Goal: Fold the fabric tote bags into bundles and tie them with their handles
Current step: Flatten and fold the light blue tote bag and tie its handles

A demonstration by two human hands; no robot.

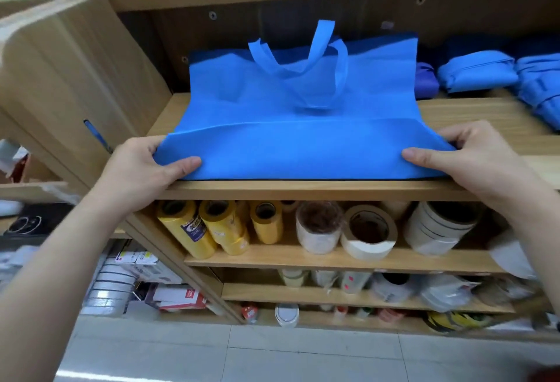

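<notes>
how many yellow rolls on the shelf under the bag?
3, side by side at the left end of the shelf below the blue tote bag: left roll, middle roll, right roll. Yellow glimpsed between middle and right may be a fourth behind.

1. Your left hand is showing bare at the left of centre, with smooth knuckles and a broad back.
2. Its thumbnail is looking short, rounded and plain.
3. Your left forearm is showing uncovered all the way from the lower left corner of the frame up to the wrist.
4. Your right hand is showing bare at the right of centre, much like the other one.
5. Its right thumbnail is looking trimmed short and plain too.
6. Your right forearm is showing uncovered along the right edge, where the frame is cropping it.
</notes>
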